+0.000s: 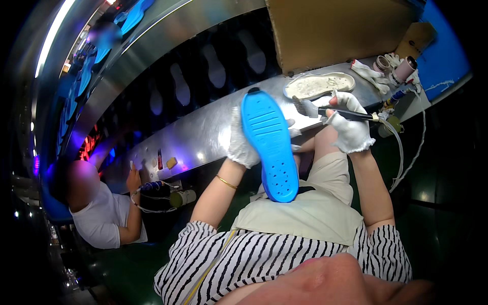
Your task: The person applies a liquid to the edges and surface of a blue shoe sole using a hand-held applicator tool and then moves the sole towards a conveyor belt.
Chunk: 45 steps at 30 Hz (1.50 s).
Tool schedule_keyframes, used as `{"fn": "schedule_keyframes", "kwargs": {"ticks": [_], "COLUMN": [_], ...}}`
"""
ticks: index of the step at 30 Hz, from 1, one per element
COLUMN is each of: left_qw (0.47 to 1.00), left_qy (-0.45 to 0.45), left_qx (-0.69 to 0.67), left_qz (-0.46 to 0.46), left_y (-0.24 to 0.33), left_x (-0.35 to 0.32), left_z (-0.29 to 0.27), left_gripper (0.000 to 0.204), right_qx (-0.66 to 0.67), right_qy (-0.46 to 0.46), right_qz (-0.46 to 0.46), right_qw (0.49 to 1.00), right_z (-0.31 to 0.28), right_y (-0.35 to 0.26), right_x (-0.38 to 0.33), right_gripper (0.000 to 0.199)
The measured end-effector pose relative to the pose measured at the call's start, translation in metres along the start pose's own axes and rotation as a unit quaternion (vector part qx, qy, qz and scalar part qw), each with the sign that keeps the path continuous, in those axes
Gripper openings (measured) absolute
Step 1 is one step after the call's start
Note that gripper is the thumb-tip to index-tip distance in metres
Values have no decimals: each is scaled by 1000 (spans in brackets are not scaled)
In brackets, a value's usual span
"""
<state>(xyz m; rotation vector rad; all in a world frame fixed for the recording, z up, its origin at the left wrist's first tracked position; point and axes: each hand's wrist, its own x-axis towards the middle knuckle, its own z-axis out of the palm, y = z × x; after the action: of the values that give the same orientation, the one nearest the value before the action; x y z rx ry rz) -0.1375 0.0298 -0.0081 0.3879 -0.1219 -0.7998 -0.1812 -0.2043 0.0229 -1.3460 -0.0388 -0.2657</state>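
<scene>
— Where is this?

— Factory line, dim and lit in blue and violet. Largest thing is the long steel conveyor housing (168,30) curving across the top, with a dark belt (203,76) below it carrying pale sole shapes. Under that runs a shiny metal workbench (203,132).

— And behind the bench on the right?

— A brown cardboard panel (330,30) stands upright, with a blue surface (442,56) beyond it.

— Who else is there?

— Another person in a white shirt (101,218) sits to the left, one hand raised near the bench edge.

— What is the wearer handling?

— A bright blue shoe sole (269,147), grooved at the top and dotted with holes lower down. It stands nearly upright over the lap, its lower end near the beige apron (305,213). The left hand (241,140), in a white glove, is wrapped around its left edge, fingers curled behind it.

— The other hand?

— The right hand (348,124), also gloved, is closed around a dark-handled brush (330,111), bristles pointing left toward the sole's top right edge. Whether they touch it I cannot tell.

— Anything smaller?

— A whitish sole-shaped tray (320,85) lies on the bench just behind the brush. Farther right, a pinkish cylinder (405,68) beside crumpled white gloves (368,72).
</scene>
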Motion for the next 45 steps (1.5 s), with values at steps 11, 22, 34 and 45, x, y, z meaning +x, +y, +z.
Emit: {"fn": "schedule_keyframes", "kwargs": {"ticks": [11, 22, 34, 45], "left_qw": [974, 971, 975, 965], "left_qy": [99, 136, -109, 155], "left_qx": [88, 117, -186, 207], "left_qz": [185, 160, 53, 39], "left_y": [-54, -37, -16, -57], "left_x": [44, 31, 23, -7], "left_z": [19, 10, 1, 9], "left_gripper": [81, 92, 100, 97], "right_qx": [-78, -96, -54, -25], "right_qy": [-24, -151, -173, -142], "right_qz": [-146, -135, -46, 40], "right_qw": [986, 975, 982, 989], "right_z": [47, 49, 42, 17], "right_y": [-1, 3, 19, 29], "right_x": [19, -7, -31, -49], "right_gripper": [21, 23, 14, 11]}}
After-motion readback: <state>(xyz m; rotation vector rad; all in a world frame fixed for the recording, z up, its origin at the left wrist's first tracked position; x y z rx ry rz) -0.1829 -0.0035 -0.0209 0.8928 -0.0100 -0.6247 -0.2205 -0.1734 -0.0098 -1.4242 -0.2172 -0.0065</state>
